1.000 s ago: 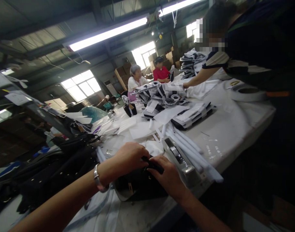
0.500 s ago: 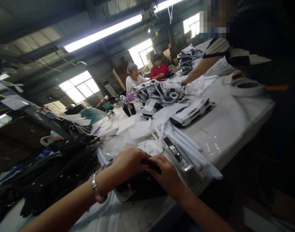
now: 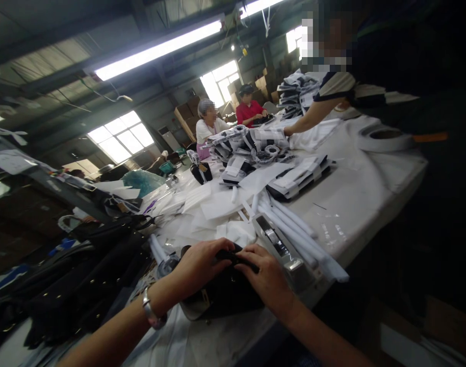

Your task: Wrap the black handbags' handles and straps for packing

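A black bag [image 3: 233,298] with small metal fittings lies on the table right in front of me. My left hand [image 3: 208,262] is closed on a dark strip at the bag's upper part, thumb and fingers pinching it. Close beside it, my right hand [image 3: 265,272] pinches the same strip from the right. Whether the strip is a strap or the bag's top edge I cannot tell. Just beyond my right hand stands a grey box-like holder [image 3: 273,239] with a dark slot. White foam-like rods [image 3: 305,239] lie along its right side.
Several black bags [image 3: 91,285] are heaped at the left. White sheets [image 3: 213,201] cover the table's middle, with wrapped bags [image 3: 298,178] beyond. A co-worker's arm [image 3: 313,114] reaches in from the right near a tape roll [image 3: 384,137]. Two people sit at the far side.
My left hand's fingers have opened out a little along the dark strip, and both hands have shifted slightly. The bag stays in place. The whole view has drifted slightly.
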Demonstrator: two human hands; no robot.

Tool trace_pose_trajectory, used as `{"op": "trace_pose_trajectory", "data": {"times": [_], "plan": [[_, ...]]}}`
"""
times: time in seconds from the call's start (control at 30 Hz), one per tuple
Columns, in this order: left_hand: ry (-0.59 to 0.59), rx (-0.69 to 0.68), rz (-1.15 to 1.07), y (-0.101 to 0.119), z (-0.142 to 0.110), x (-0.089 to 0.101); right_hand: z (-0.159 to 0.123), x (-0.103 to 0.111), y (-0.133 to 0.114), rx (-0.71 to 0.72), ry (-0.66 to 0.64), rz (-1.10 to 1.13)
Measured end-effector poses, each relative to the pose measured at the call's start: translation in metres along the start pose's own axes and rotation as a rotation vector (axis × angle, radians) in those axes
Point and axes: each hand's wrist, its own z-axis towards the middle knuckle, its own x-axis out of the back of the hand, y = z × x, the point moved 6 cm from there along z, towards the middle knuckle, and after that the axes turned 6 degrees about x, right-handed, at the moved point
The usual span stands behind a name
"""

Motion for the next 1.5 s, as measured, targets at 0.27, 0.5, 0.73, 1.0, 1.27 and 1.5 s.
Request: {"op": "trace_pose_trajectory", "data": {"times": [0.27,0.5,0.73,1.0,1.27,1.5], "plan": [[-0.018,-0.054,0.123,0.005,-0.006,-0.008,0.004,0.0,0.011,-0.212,-0.02,0.136],[0.008,-0.104,0.2,0.012,-0.011,-0.008,0.013,-0.01,0.03,-0.373,-0.33,0.453],[0.052,-0.107,0.199,0.017,-0.01,-0.009,0.007,-0.016,0.026,-0.37,-0.391,0.461],[0.09,-0.086,0.089,0.003,-0.02,-0.01,0.005,-0.003,0.006,-0.31,-0.421,0.165],[0.121,-0.034,0.025,-0.018,-0.027,-0.014,-0.027,0.021,0.019,-0.272,-0.267,-0.269],[0.128,-0.022,-0.01,-0.026,-0.029,-0.016,-0.047,0.02,0.026,-0.243,-0.187,-0.402]]}}
